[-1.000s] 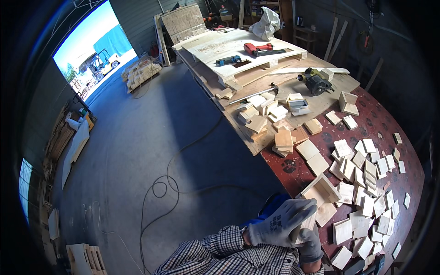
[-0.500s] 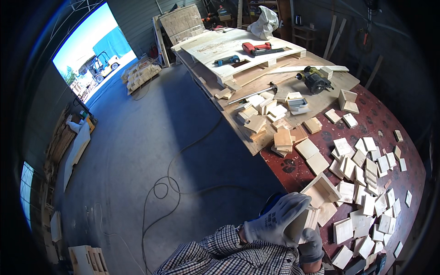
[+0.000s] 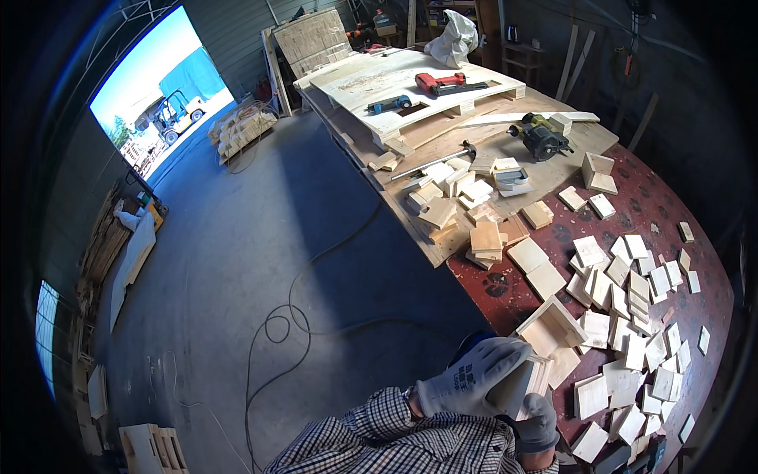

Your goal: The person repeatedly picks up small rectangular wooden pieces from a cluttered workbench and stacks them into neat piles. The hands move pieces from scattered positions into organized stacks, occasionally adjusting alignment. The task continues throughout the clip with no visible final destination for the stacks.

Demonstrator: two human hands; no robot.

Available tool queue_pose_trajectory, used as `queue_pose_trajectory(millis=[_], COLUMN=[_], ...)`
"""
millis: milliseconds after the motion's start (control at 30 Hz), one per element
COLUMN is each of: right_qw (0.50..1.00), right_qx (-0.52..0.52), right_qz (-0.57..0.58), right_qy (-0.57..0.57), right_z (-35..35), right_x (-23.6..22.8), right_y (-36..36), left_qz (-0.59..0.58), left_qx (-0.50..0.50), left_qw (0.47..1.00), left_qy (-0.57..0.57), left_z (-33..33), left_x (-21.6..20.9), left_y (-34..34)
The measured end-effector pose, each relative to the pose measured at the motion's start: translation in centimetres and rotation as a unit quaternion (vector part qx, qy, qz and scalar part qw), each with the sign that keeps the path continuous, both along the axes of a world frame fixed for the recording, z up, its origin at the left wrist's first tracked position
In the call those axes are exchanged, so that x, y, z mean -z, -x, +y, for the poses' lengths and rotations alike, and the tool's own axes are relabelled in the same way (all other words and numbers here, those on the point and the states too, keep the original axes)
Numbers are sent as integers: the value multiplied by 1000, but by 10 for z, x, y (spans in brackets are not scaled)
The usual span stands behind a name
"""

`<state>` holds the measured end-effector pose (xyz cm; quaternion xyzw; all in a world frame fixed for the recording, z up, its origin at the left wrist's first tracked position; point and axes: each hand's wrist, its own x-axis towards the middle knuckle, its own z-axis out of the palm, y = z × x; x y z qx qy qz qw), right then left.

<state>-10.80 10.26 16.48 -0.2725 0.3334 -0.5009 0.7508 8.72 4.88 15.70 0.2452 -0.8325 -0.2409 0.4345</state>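
Both of my hands wear grey-white work gloves at the bottom of the view, near the table's front edge. My left hand is closed round a small stack of flat wooden blocks, thumb across its top. From below, my right hand grips the same stack; its fingers are partly hidden. Just beyond them, a wooden corner piece with raised sides rests on the red tabletop. Something dark blue shows behind my left hand, mostly hidden.
Many loose wooden blocks cover the table on the right. Farther back lie a hammer, a dark green power tool, a red nail gun and a blue tool. A cable loops over the floor at left.
My hands and the stack of blocks have shifted very slightly, with the left hand a touch lower. Everything on the table stays where it was.
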Motion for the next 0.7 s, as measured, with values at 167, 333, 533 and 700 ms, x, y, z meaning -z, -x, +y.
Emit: queue_pose_trajectory(millis=[167,333,533,700], right_qw=[1000,999,996,983], right_qx=[-1,-17,-77,-104], right_qz=[-8,-15,-12,103], right_qy=[-15,-27,52,108], right_z=[6,1,1,-5], right_x=[-3,4,4,-5], right_y=[2,10,13,17], left_qz=[-6,-30,-33,-86], left_qx=[-13,-14,-70,-109], left_qw=[1000,999,997,990], left_qy=[-8,-33,-4,38], left_z=[4,0,2,3], left_x=[-4,-8,1,6], left_y=[-2,-2,-3,-1])
